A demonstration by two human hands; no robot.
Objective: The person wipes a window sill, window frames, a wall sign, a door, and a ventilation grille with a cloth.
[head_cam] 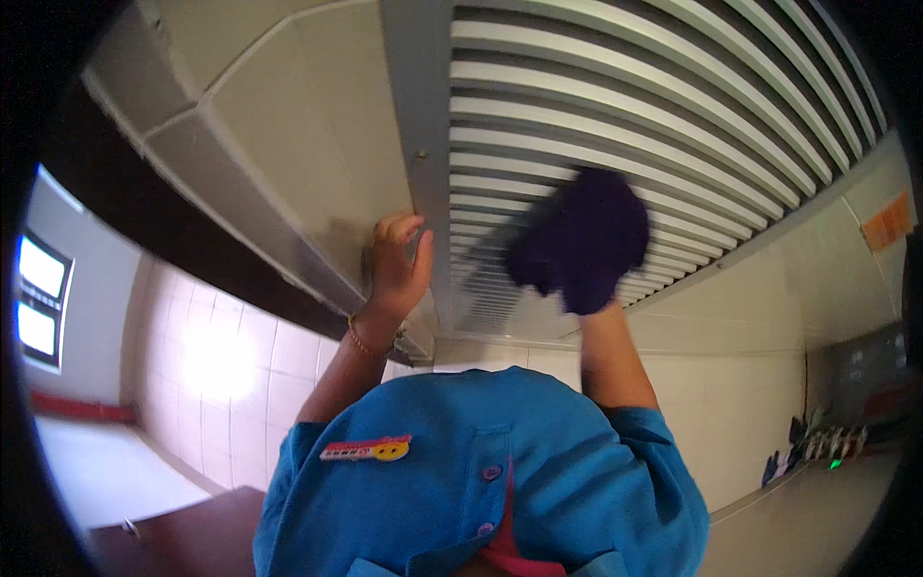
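A grey louvered metal panel (422, 94) with pale horizontal slats (519, 108) rises before me. A dark purple cloth (588, 231), slightly blurred, lies against the lower slats and hides the fingers of my right hand; only the wrist (597, 321) shows below it. My left hand (400, 263) holds nothing. Its fingers are loosely curled, with the thumb apart, beside the panel's left frame and close to the tiled wall. I cannot tell whether its fingertips touch the frame. A beaded bracelet (358, 337) circles the left wrist.
Beige tiles (310, 115) border the panel on the left, beside a dark door frame (216, 238). Through the doorway are a pale tiled floor (238, 360) and a window (43, 299). An orange notice (887, 220) is on the right wall. Several small items (836, 441) sit far right.
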